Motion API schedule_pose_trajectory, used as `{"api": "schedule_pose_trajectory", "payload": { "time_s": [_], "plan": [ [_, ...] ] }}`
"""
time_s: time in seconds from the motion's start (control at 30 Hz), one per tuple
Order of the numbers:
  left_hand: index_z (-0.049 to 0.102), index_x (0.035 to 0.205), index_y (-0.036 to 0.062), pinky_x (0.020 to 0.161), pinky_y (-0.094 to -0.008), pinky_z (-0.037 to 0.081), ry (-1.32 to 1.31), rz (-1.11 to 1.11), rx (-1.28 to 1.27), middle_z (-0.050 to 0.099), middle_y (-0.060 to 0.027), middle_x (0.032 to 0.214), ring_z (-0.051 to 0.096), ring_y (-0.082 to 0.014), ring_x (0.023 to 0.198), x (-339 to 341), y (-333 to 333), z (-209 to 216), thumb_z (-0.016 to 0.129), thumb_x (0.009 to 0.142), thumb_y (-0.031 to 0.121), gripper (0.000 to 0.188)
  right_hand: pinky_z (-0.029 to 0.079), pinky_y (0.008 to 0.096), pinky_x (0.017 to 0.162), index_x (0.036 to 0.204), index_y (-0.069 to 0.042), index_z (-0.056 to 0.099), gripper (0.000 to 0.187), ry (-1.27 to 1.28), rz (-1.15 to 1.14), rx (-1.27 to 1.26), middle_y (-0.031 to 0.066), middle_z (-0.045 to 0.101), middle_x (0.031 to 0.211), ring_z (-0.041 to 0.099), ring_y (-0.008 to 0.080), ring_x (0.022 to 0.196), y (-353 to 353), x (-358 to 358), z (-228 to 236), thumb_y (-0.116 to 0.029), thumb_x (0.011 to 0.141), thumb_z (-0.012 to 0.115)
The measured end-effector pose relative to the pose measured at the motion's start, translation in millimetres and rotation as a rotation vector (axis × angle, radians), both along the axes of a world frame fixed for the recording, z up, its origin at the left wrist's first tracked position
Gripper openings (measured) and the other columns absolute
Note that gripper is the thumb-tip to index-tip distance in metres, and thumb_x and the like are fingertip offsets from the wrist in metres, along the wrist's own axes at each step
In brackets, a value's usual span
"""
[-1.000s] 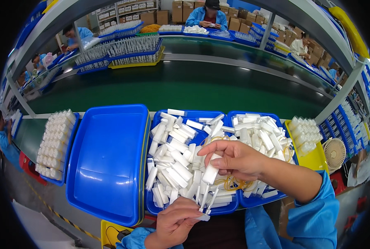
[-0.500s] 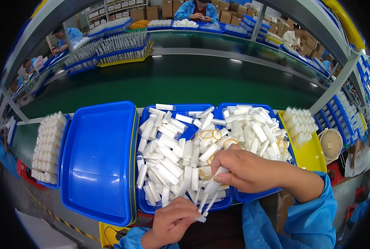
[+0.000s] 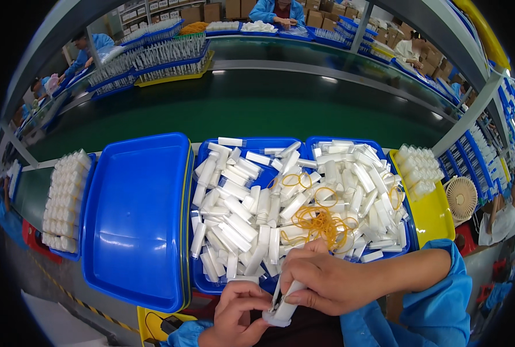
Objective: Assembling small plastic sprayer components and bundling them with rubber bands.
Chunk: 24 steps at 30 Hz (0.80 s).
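Observation:
My right hand is closed on a white plastic tube-like piece, pinching it between thumb and fingers. The piece tilts down to the left. At its lower end, my left hand pinches a pale end part; a thin dark gap shows along the upper side. Both hands are at the near edge of a blue tray heaped with white pieces in clear sleeves. Yellow rubber bands lie in a tangle on the pieces, just beyond my right hand.
A second blue tray of white pieces adjoins on the right, then a yellow tray and a beige fan. Stacked blue trays stand left, beside upright white pieces. Beyond runs a green belt; co-workers sit across it.
Both hands have moved down toward me with the piece, and the right hand has come closer to the left. The tangle of rubber bands, mostly hidden before, now shows.

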<state>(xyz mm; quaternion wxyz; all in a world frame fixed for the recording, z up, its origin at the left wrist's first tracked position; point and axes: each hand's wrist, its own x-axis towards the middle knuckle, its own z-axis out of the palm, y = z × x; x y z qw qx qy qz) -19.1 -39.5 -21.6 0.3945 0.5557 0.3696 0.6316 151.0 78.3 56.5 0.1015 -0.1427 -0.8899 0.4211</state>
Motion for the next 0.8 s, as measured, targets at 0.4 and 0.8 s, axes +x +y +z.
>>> {"api": "schedule_pose_trajectory", "payload": {
  "time_s": [0.4, 0.8],
  "plan": [
    [0.048, 0.094, 0.0066, 0.098, -0.0437, 0.030, -0.120, 0.228, 0.061, 0.051, -0.0202, 0.116, 0.039, -0.0324, 0.119, -19, 7, 12, 0.061, 0.081, 0.003, 0.019, 0.026, 0.0435, 0.091, 0.101, -0.003, 0.060, 0.039, -0.413, -0.263, 0.556, 0.0140, 0.048, 0.119, 0.036, 0.0282, 0.116, 92, -88, -48, -0.034, 0.077, 0.059],
    [0.060, 0.084, 0.0066, 0.091, -0.0487, 0.034, 0.350, 0.339, 0.199, 0.060, -0.0097, 0.089, 0.047, -0.0362, 0.104, -33, 17, 13, 0.069, 0.074, 0.010, 0.014, 0.041, 0.0327, 0.066, 0.102, 0.000, 0.062, 0.025, 0.091, -0.301, 0.400, 0.0094, 0.059, 0.088, 0.055, 0.0221, 0.076, 107, -77, -47, -0.017, 0.085, 0.053]
  ]
}}
